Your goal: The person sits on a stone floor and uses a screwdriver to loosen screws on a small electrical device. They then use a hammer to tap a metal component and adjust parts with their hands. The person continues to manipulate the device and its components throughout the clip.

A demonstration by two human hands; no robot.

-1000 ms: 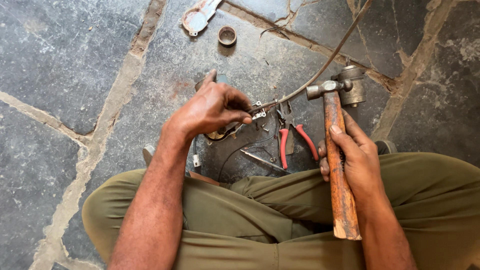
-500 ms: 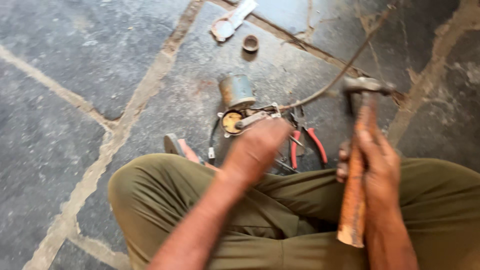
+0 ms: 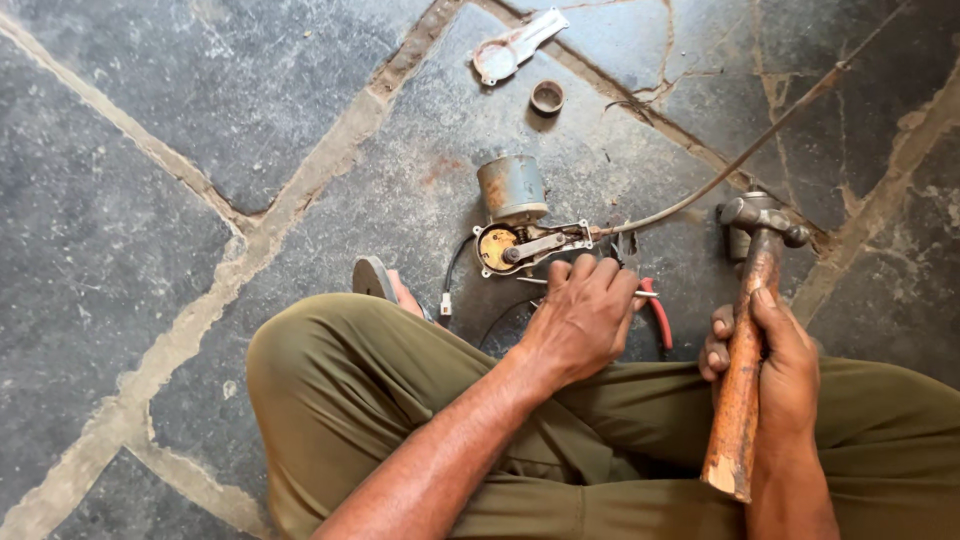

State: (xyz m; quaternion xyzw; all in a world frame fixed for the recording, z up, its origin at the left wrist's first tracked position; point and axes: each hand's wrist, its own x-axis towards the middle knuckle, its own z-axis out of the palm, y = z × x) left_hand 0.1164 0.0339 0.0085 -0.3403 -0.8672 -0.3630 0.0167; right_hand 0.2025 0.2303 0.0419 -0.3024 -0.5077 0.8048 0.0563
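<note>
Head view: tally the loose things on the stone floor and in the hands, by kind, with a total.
Hammers: 1, wooden-handled hammer, gripped by the right hand
Pliers: 1, red-handled pliers, under the left hand
Motor assemblies: 1, grey motor unit
Cables: 1, long cable
Small rings: 1, metal ring
Flat metal pieces: 1, flat bracket
Total: 6
</note>
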